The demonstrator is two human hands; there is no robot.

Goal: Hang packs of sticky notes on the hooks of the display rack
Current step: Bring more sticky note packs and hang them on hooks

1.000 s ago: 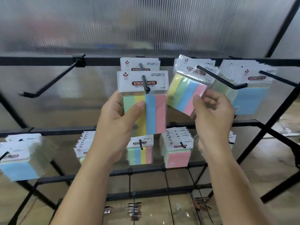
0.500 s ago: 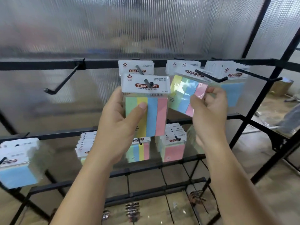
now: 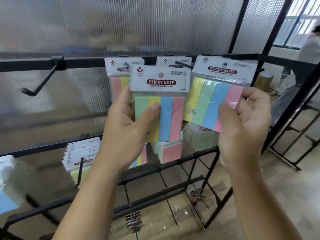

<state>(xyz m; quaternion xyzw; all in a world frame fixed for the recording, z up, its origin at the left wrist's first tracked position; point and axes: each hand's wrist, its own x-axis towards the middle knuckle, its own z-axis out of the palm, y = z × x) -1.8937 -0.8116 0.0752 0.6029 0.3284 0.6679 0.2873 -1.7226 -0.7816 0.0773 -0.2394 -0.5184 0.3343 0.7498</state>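
While neither hole looks threaded, we flag risks | left hand (image 3: 124, 129) grips centre pack (image 3: 164, 108), thumb across front | right hand (image 3: 245, 123) pinches tilted pack (image 3: 214, 97) at lower corner: may swing, miss hook (image 3: 183, 64) above fingers (image 3: 256, 95)

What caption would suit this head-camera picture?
Left hand holds one sticky-note pack, right hand a tilted pack, before the black rack.
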